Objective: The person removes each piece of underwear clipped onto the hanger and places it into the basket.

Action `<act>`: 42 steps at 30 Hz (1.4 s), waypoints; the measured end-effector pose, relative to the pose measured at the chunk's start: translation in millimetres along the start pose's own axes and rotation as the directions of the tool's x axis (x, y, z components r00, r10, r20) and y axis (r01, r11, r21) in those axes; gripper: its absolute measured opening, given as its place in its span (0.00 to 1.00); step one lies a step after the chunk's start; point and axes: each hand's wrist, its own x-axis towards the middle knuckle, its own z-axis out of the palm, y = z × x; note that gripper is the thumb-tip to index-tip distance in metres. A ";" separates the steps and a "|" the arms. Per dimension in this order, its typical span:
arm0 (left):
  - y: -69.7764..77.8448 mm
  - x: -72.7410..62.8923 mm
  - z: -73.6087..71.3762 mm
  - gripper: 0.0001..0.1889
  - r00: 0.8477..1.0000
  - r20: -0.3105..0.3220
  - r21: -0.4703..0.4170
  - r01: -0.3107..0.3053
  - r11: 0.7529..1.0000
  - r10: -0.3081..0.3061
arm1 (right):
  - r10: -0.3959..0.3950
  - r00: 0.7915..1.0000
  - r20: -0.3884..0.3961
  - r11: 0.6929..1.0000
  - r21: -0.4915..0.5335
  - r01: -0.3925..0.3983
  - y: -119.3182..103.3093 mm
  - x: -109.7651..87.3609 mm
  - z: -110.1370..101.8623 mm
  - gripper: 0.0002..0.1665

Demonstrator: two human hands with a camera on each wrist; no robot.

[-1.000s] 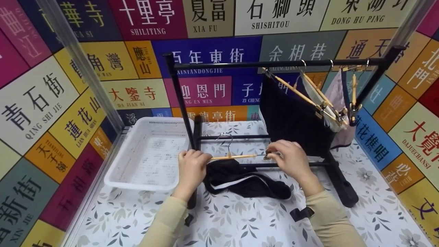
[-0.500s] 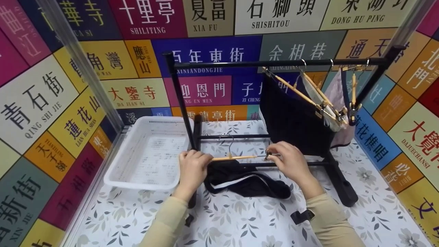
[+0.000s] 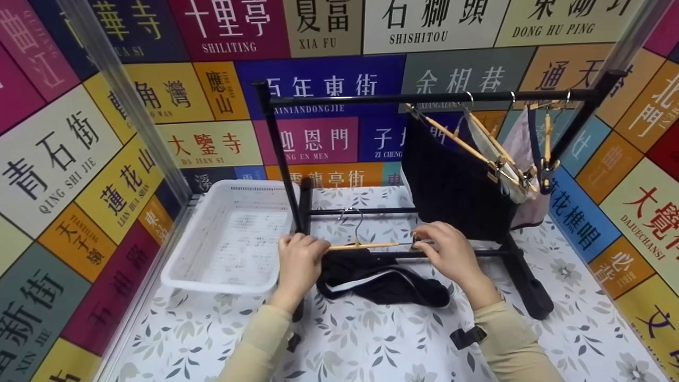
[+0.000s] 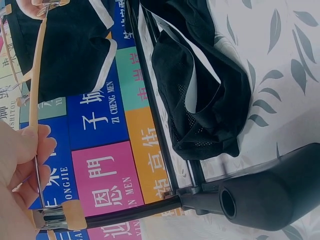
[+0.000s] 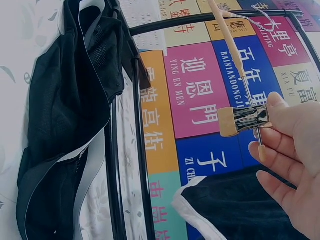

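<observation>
Gripping one end of the hanger (image 3: 374,245) before the rack (image 3: 345,100), the left hand (image 3: 302,260) faces the right hand (image 3: 448,249), which pinches a clip (image 5: 246,120); the black garment (image 3: 387,293) lies at the rack's near side. Loosening that pinch might let the clip slide, tilting the hanger.

Black rack (image 3: 339,100): left post (image 3: 281,156) blocks sideways path from left hand (image 3: 301,265) to white basket (image 3: 217,288). Hung dark garment (image 3: 456,175) blocks straight pass behind right hand (image 3: 451,249). Free gap: rack's left half, above hanger (image 3: 376,246). Low crossbar (image 3: 398,255) obstructs along far side of crumpled dark garment (image 3: 392,286); tabletop (image 3: 382,339) in front gives room. Rack's right foot (image 3: 533,297) juts out.
</observation>
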 end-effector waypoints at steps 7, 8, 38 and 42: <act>0.7 -0.5 0.3 0.04 1.000 -0.012 -0.001 -0.001 1.000 0.001 | 0.013 1.000 0.009 1.000 -0.003 -0.013 -1.7 0.5 -1.0 0.18; 1.1 -0.6 0.4 0.04 1.000 -0.013 -0.001 0.001 1.000 -0.001 | 0.014 1.000 0.012 1.000 -0.005 -0.014 -2.2 0.6 -0.9 0.19; 11.6 -8.6 10.4 0.03 1.000 0.016 0.007 0.004 1.000 -0.004 | -0.127 0.990 0.062 0.987 -0.093 0.133 -28.6 0.8 24.2 0.20; 13.8 -8.7 10.3 0.03 1.000 0.023 0.007 0.011 1.000 -0.011 | -0.133 0.988 0.076 0.985 -0.101 0.141 -29.3 -0.2 25.8 0.19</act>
